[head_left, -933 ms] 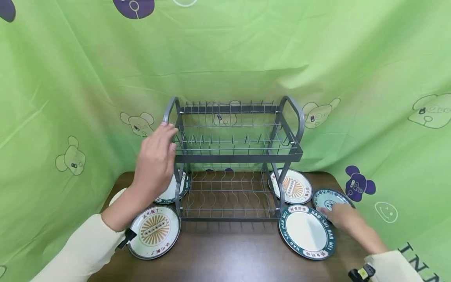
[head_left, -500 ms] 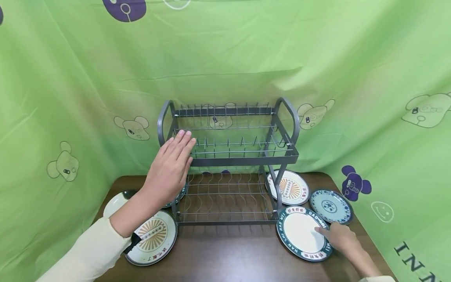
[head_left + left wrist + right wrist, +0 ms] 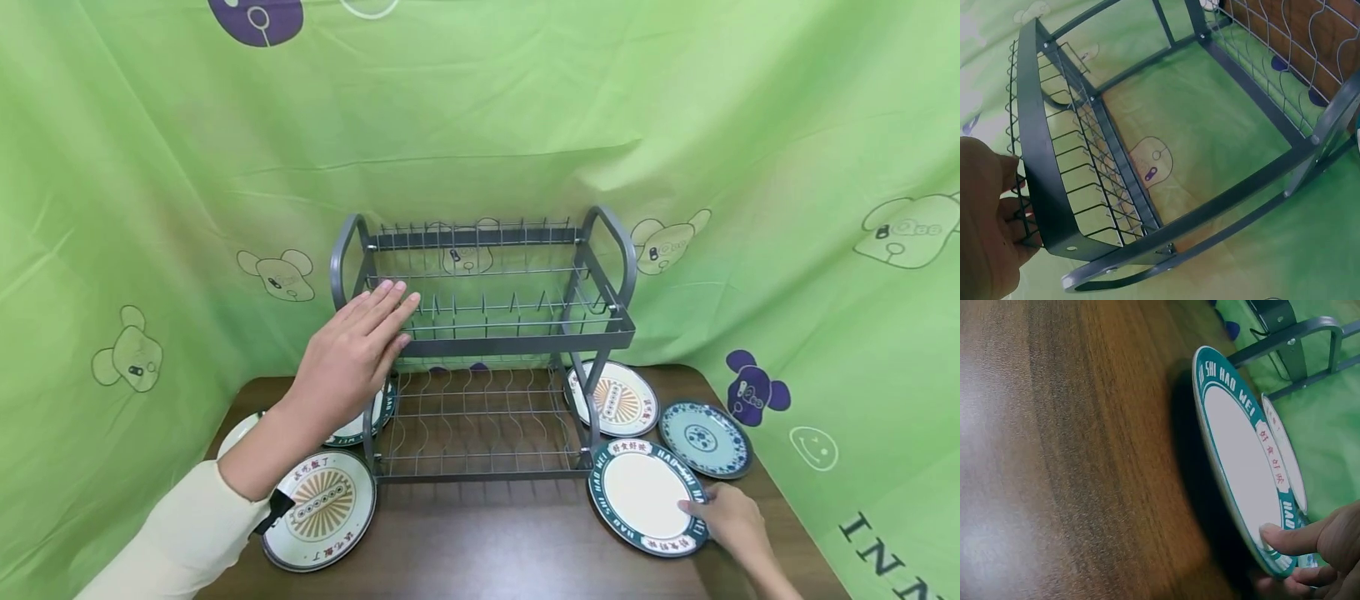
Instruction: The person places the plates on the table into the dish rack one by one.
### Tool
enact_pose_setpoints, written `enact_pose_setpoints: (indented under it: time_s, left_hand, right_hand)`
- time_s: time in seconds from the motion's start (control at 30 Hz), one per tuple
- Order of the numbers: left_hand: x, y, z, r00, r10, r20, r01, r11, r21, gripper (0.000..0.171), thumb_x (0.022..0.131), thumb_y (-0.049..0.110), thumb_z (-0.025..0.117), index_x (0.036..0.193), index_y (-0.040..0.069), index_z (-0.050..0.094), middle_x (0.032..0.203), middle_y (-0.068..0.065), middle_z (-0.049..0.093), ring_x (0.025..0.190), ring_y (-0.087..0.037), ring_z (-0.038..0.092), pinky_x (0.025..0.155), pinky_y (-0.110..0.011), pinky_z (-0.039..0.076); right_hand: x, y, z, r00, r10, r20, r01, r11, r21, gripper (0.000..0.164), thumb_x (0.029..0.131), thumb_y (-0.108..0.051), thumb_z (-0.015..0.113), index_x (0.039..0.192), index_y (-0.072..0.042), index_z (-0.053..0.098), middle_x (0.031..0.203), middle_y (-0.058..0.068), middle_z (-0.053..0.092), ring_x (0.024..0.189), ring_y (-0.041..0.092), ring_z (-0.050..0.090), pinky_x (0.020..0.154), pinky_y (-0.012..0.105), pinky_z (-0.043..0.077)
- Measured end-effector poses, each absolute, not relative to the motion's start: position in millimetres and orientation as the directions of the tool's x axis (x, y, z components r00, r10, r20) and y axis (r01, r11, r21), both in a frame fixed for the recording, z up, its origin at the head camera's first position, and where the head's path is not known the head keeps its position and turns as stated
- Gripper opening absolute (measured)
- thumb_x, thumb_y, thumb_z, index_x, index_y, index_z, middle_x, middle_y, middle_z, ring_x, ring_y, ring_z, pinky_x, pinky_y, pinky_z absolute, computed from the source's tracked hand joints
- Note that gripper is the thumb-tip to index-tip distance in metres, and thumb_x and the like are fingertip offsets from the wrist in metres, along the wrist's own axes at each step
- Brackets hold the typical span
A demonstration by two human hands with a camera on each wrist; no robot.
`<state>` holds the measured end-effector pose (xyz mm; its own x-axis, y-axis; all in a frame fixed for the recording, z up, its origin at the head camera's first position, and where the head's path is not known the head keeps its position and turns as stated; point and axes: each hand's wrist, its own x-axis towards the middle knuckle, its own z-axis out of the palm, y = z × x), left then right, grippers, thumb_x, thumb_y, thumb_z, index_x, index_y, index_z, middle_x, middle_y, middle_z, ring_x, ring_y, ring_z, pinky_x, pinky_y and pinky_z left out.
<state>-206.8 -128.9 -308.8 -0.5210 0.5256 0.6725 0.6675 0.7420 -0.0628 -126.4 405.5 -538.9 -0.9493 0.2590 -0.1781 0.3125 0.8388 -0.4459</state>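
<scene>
A grey two-tier dish rack (image 3: 517, 343) stands at the back of the brown table. My left hand (image 3: 345, 354) lies over the front left of its upper tier, fingers straight. In the left wrist view, the fingers of that hand (image 3: 988, 225) are at the upper tier's wires, beside the rack's flat bar (image 3: 1047, 169). My right hand (image 3: 731, 521) grips the right rim of a white plate (image 3: 645, 492) with a green lettered border. In the right wrist view, the thumb (image 3: 1288, 537) presses on the plate's (image 3: 1241, 456) face and the other fingers are underneath, with dark shadow under its near side.
Behind the gripped plate lie a sunburst plate (image 3: 618, 400) and a blue floral plate (image 3: 705, 437). Left of the rack are another sunburst plate (image 3: 322, 508), a green-bordered plate (image 3: 386, 408) and a white dish (image 3: 240, 433), partly hidden by the left arm. Green cloth (image 3: 480, 108) hangs behind.
My right hand has moved from over the blue plate to the green-bordered plate's rim and pinches it. My left hand has shifted right, from the rack's left handle onto the upper tier's front.
</scene>
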Motion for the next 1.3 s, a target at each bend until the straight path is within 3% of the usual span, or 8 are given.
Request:
enact_pose_setpoints:
  time_s: [0.1, 0.2, 0.33, 0.53, 0.77, 0.87, 0.97, 1.3]
  left_hand:
    - [-207, -130, -307, -0.513, 0.533, 0.673, 0.669, 0.739, -0.077, 0.051, 0.101, 0.021, 0.064, 0.15, 0.01, 0.053, 0.151, -0.012, 0.056, 0.144, -0.028, 0.051, 0.123, -0.045, 0.04]
    - [-208, -129, -307, -0.504, 0.53, 0.682, 0.667, 0.741, -0.082, 0.051, 0.101, 0.022, 0.065, 0.149, 0.01, 0.054, 0.15, -0.012, 0.057, 0.143, -0.028, 0.052, 0.121, -0.046, 0.042]
    - [-208, -130, -308, -0.496, 0.518, 0.697, 0.661, 0.746, -0.084, 0.051, 0.101, 0.024, 0.065, 0.149, 0.011, 0.055, 0.151, -0.011, 0.056, 0.142, -0.028, 0.054, 0.121, -0.046, 0.042]
    - [-208, -131, -310, -0.485, 0.502, 0.716, 0.656, 0.75, -0.082, 0.051, 0.1, 0.025, 0.066, 0.148, 0.013, 0.055, 0.15, -0.01, 0.058, 0.14, -0.027, 0.056, 0.118, -0.047, 0.046]
    - [-208, -132, -309, -0.474, 0.504, 0.722, 0.658, 0.747, -0.09, 0.051, 0.099, 0.026, 0.067, 0.148, 0.012, 0.056, 0.149, -0.01, 0.058, 0.139, -0.028, 0.056, 0.118, -0.047, 0.046]
    - [-208, -133, -308, -0.471, 0.511, 0.719, 0.66, 0.745, -0.097, 0.052, 0.099, 0.025, 0.067, 0.148, 0.012, 0.056, 0.149, -0.01, 0.058, 0.139, -0.028, 0.056, 0.118, -0.047, 0.046]
    - [-208, -134, -307, -0.476, 0.515, 0.713, 0.659, 0.746, -0.098, 0.052, 0.099, 0.025, 0.067, 0.148, 0.012, 0.056, 0.149, -0.01, 0.058, 0.139, -0.027, 0.057, 0.117, -0.047, 0.046]
    - [-210, -132, -310, -0.495, 0.525, 0.692, 0.66, 0.746, -0.093, 0.052, 0.1, 0.026, 0.066, 0.15, 0.014, 0.054, 0.148, -0.01, 0.059, 0.139, -0.026, 0.056, 0.117, -0.046, 0.047]
  right_hand:
    - [-125, 407, -536, -0.945, 0.269, -0.187, 0.327, 0.823, -0.465, 0.07, 0.084, -0.04, 0.081, 0.115, 0.02, 0.062, 0.107, 0.04, 0.067, 0.09, 0.048, 0.065, 0.076, 0.053, 0.055]
    - [-124, 407, -529, -0.939, 0.279, -0.203, 0.345, 0.782, -0.52, 0.069, 0.087, -0.038, 0.079, 0.118, 0.02, 0.06, 0.11, 0.04, 0.065, 0.084, 0.04, 0.068, 0.072, 0.045, 0.056]
    - [-123, 406, -520, -0.939, 0.269, -0.213, 0.343, 0.725, -0.598, 0.055, 0.091, -0.031, 0.076, 0.114, 0.016, 0.06, 0.096, 0.029, 0.067, 0.066, 0.02, 0.067, 0.06, 0.032, 0.053]
    - [-120, 398, -504, -0.954, 0.23, -0.194, 0.3, 0.666, -0.683, 0.043, 0.093, -0.017, 0.073, 0.118, 0.014, 0.056, 0.092, 0.016, 0.071, 0.065, 0.015, 0.067, 0.06, 0.033, 0.063]
    - [-112, 385, -484, -0.986, 0.165, 0.003, 0.137, 0.826, -0.547, 0.048, 0.09, -0.02, 0.077, 0.119, 0.016, 0.064, 0.097, 0.03, 0.075, 0.076, 0.036, 0.074, 0.067, 0.043, 0.062]
    - [-109, 377, -477, -0.985, 0.145, 0.092, 0.082, 0.866, -0.493, 0.036, 0.087, -0.02, 0.08, 0.106, 0.009, 0.071, 0.085, 0.025, 0.076, 0.073, 0.03, 0.073, 0.066, 0.039, 0.059]
    - [-105, 370, -470, -0.977, 0.141, 0.159, 0.051, 0.882, -0.469, 0.018, 0.086, -0.019, 0.081, 0.088, -0.004, 0.069, 0.067, 0.004, 0.067, 0.059, 0.008, 0.054, 0.054, 0.026, 0.044]
    - [-92, 357, -452, -0.926, 0.137, 0.352, -0.051, 0.878, -0.476, 0.025, 0.083, -0.008, 0.08, 0.082, -0.011, 0.056, 0.061, -0.009, 0.051, 0.053, -0.003, 0.04, 0.048, 0.021, 0.037]
